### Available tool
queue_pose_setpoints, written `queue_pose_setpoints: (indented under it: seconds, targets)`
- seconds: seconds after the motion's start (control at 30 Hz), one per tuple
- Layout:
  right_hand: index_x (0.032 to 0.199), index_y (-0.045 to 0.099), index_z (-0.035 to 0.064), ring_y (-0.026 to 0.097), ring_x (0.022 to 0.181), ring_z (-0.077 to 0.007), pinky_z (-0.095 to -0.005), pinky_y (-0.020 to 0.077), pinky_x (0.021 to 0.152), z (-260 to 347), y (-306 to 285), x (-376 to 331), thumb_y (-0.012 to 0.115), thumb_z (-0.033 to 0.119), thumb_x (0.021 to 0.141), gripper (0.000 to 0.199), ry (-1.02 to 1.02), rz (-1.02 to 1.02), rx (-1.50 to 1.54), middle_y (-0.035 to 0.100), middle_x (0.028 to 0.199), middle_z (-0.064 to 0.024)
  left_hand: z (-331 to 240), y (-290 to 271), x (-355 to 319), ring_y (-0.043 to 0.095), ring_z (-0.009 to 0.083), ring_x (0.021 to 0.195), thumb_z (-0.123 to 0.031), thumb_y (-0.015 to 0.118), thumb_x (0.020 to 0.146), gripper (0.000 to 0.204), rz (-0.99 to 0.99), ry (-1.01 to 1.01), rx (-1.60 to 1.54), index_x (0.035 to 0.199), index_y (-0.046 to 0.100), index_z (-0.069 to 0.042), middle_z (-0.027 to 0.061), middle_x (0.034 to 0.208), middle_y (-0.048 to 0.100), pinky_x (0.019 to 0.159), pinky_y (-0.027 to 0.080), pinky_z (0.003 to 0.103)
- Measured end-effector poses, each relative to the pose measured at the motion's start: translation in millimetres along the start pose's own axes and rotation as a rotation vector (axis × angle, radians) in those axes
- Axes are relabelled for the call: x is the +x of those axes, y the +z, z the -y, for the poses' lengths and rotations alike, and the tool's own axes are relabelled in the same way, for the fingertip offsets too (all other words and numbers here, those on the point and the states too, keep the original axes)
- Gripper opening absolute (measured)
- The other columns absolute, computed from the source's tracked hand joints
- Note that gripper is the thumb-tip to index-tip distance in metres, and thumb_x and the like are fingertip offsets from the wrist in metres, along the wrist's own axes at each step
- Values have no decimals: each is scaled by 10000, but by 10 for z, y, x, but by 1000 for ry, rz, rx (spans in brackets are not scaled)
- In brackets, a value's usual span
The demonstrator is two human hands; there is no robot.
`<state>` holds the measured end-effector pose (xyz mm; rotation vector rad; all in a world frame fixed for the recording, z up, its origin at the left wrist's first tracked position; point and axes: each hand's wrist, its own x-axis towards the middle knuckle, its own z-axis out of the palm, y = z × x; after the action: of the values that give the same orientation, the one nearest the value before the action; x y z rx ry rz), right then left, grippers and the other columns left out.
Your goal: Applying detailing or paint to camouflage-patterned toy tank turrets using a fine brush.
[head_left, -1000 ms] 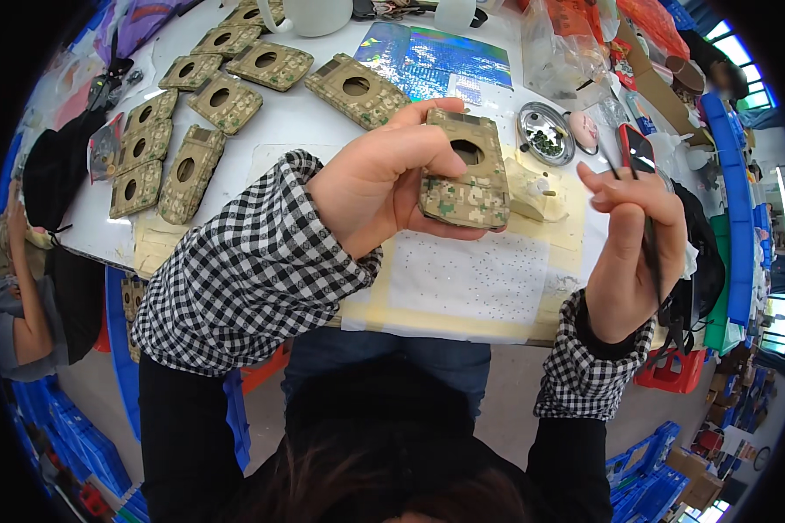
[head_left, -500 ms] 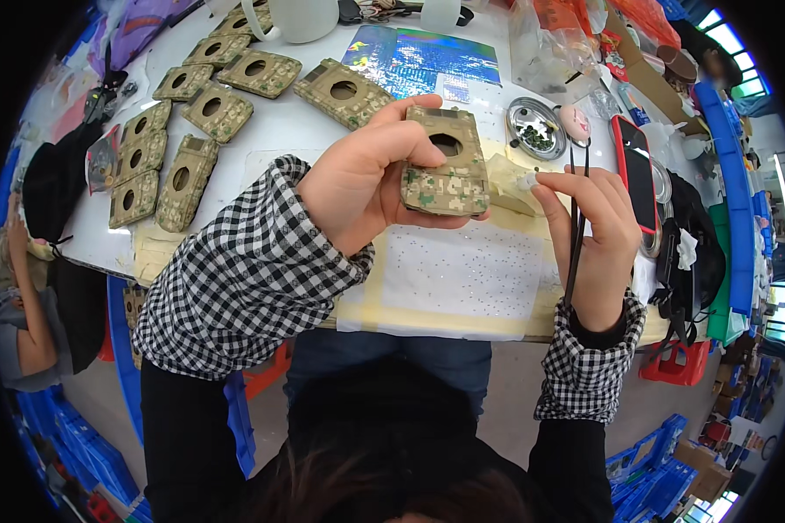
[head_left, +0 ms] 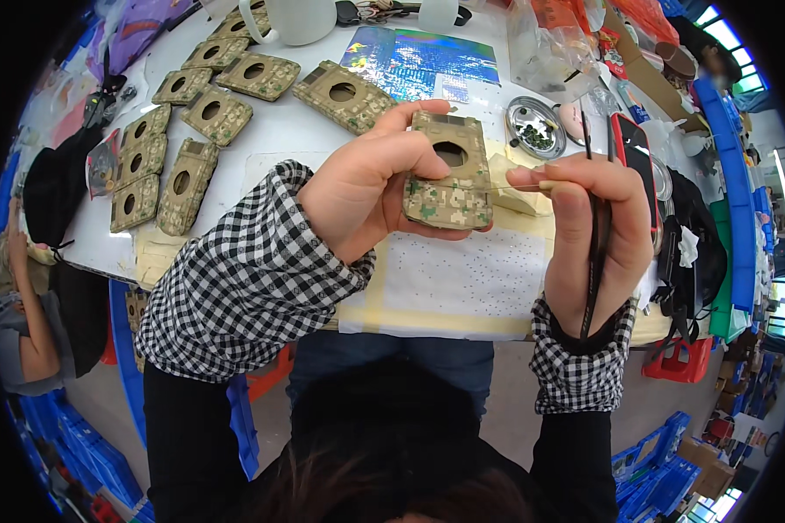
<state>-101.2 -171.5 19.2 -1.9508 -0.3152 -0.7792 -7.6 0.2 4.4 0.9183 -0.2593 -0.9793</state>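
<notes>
Camouflage shell (head_left: 464,196) lay clasped in the left hand (head_left: 358,192), apparently leaving its right edge free; the right hand (head_left: 626,235) held dark tweezers (head_left: 596,253) along its palm, seemingly for readiness, and pinched a thin pin-like tool (head_left: 508,187) beside that edge.

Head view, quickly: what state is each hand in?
Left hand: closed around a camouflage shell.
Right hand: closed, pinching a thin stick and holding black tweezers.

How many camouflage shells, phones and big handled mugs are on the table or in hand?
Camouflage shell in the left hand: 1
Camouflage shells on the table: at least 10, farthest partly hidden
Red-edged phone: 1
Big handled mug: 1
Total: at least 13
</notes>
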Motion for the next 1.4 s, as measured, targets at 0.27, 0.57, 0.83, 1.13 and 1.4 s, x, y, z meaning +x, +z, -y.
queue_pose_setpoints:
  seconds: [0.27, 0.57, 0.83, 1.13, 1.4]
  targets:
    - [963, 531, -26, 629, 799, -120, -218, 475, 729, -30, 44, -3, 528, 50, 931, 83, 55, 40, 87, 661, 851, -109, 6, 13, -12, 606, 420, 978, -121, 424, 825, 653, 0, 4, 18, 1429, 179, -98, 192, 1253, 489, 755, 528, 403]
    - [961, 542, -26, 618, 772, -114, -216, 471, 712, -51, 40, -5, 532, 37, 926, 73, 16, 57, 38, 662, 848, -104, 19, -1, -1, 609, 410, 980, -126, 431, 826, 655, 5, 5, 27, 1429, 176, -91, 193, 1254, 490, 760, 532, 400]
    - [977, 518, -29, 643, 831, -140, -227, 481, 739, -7, 26, -17, 498, 44, 944, 83, 119, -5, 129, 656, 858, -106, 14, 7, -2, 611, 411, 969, -121, 430, 826, 658, 10, 25, 44, 1430, 167, -96, 206, 1252, 490, 740, 531, 398]
    - [870, 592, -13, 618, 696, -169, -252, 464, 643, -244, -279, -52, 641, 14, 836, 66, -79, -155, -578, 633, 784, -95, 15, -15, 9, 618, 406, 953, -108, 431, 825, 660, 14, 15, 29, 1427, 160, -93, 262, 1216, 513, 707, 523, 388]
    - [937, 616, 12, 611, 704, -259, -305, 469, 617, -253, -222, -62, 688, 70, 788, 175, -81, 44, -683, 609, 794, -125, -7, -13, 19, 620, 384, 965, -113, 428, 832, 639, -1, 23, 31, 1423, 184, -97, 263, 1235, 503, 716, 517, 373]
